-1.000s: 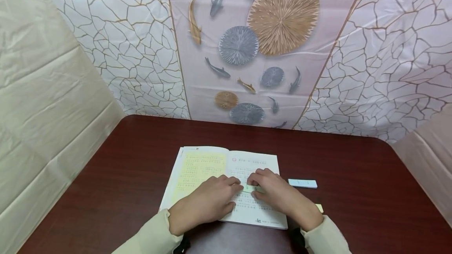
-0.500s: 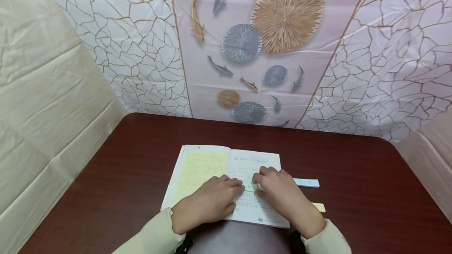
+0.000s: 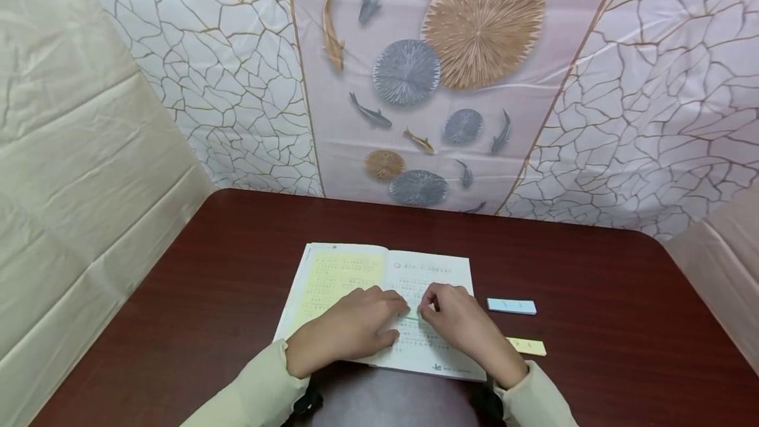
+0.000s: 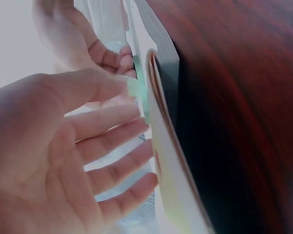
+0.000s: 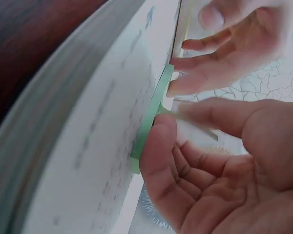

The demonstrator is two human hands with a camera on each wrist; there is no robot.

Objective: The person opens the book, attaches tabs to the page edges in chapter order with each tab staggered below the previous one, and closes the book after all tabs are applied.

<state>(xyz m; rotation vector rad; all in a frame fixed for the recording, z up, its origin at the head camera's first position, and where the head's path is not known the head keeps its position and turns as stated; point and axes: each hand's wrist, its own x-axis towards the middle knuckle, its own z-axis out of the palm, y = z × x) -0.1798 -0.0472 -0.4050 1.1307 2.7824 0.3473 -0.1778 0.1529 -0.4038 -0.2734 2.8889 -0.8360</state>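
Peeling looks the step, lower centre: right hand [image 3: 458, 318] pinches the green sticky pad [image 5: 147, 126], left hand [image 3: 358, 325] touches it, fingers outstretched; next probably needs a steady pull

Pale glare hazes both wrist views; the printed page [image 5: 88, 141] seems blurred.

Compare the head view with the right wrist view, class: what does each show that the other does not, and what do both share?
Only the head view shows the blue note pad and the yellow note pad, right of the open book.

Only the right wrist view shows the palm side of the right grip and what looks like a lifted flap on the green note pad.

Both show the open book, green note pad, patterned backdrop, right grip and left grip.
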